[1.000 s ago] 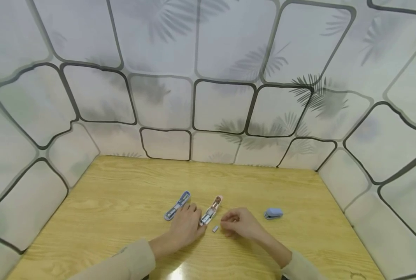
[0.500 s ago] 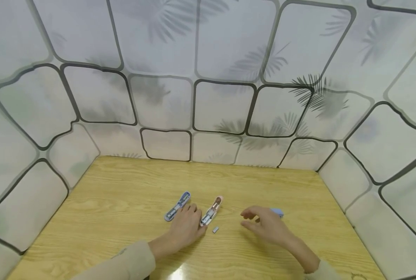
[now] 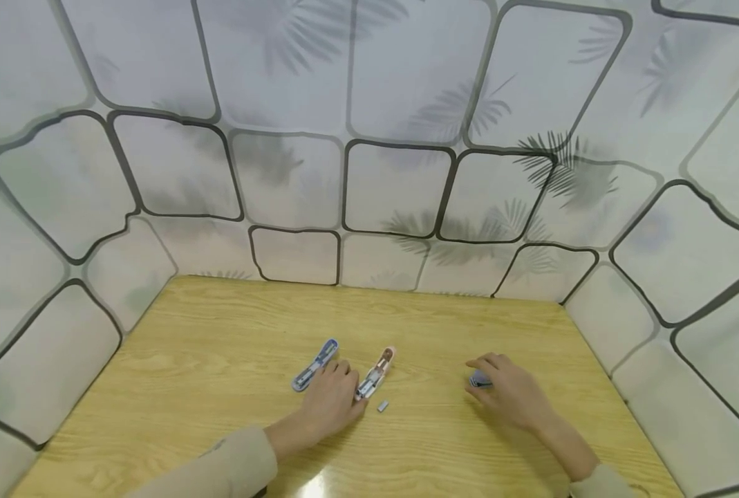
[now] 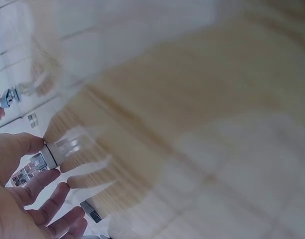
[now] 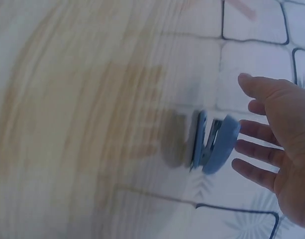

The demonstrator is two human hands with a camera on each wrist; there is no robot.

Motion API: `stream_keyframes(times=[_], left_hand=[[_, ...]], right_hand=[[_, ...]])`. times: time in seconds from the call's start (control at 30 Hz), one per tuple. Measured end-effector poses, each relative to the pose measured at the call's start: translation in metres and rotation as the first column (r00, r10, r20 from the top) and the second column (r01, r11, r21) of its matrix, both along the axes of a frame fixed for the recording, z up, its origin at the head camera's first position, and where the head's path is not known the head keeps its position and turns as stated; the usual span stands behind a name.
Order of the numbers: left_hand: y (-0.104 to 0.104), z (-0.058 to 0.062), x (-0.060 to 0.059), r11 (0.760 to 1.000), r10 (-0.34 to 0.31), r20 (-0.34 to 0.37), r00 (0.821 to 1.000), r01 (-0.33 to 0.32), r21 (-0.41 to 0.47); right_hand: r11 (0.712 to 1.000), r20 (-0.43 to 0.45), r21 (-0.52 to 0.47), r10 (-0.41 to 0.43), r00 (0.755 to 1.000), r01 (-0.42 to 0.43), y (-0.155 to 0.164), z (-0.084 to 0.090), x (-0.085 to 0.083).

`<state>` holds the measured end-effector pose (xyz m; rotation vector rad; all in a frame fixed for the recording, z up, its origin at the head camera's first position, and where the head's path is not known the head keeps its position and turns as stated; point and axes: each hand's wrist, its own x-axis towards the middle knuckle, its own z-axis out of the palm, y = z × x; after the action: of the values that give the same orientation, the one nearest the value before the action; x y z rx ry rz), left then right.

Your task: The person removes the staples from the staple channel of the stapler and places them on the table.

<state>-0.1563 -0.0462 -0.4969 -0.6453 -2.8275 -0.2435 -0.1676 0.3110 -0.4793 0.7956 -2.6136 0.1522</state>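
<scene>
An opened pink stapler (image 3: 377, 373) lies on the wooden table (image 3: 220, 346). My left hand (image 3: 352, 395) lies beside it, and thumb and forefinger pinch its near end (image 4: 49, 155). A small grey staple block (image 3: 382, 407) lies just right of that hand. An opened blue stapler (image 3: 315, 364) lies to the left of my fingers. Further right, my right hand (image 3: 482, 372) hovers over a small blue stapler (image 3: 478, 380). In the right wrist view its fingers (image 5: 249, 149) are straight, right beside the stapler (image 5: 214, 142) but not curled round it.
Patterned white panels (image 3: 394, 187) wall the table at the back and on both sides. Bare wood stretches along the left side and toward the back wall. Both wrist views are blurred.
My right hand has moved right, from beside the staple block to the small blue stapler, and its fingers have uncurled. The left hand and the pink stapler have stayed put.
</scene>
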Motion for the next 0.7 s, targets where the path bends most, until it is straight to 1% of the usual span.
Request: stream_keyframes(times=[0.2, 0.37, 0.5, 0.6, 0.7], left_hand=[[0.000, 0.005, 0.001, 1.000, -0.005, 0.008, 1.000, 0.005, -0.016], [0.000, 0.006, 0.001, 1.000, -0.002, 0.020, 1.000, 0.002, -0.019], [0.000, 0.006, 0.001, 1.000, -0.001, 0.017, 1.000, 0.002, -0.018], [0.001, 0.005, 0.001, 1.000, 0.002, 0.012, 1.000, -0.002, -0.021], [0.001, 0.004, 0.001, 1.000, 0.005, 0.011, 1.000, -0.005, -0.022]], right_hand=[[0.998, -0.031, 0.062, -0.011, 0.999, 0.013, 0.020, -0.003, -0.006], [0.993, 0.032, 0.109, -0.059, 0.998, 0.055, 0.030, -0.003, -0.008], [0.990, 0.078, 0.122, -0.087, 0.993, 0.077, 0.034, -0.003, -0.009], [0.991, 0.083, 0.116, -0.082, 0.993, 0.072, 0.035, -0.003, -0.009], [0.992, 0.066, 0.109, -0.065, 0.996, 0.057, 0.035, -0.004, -0.009]])
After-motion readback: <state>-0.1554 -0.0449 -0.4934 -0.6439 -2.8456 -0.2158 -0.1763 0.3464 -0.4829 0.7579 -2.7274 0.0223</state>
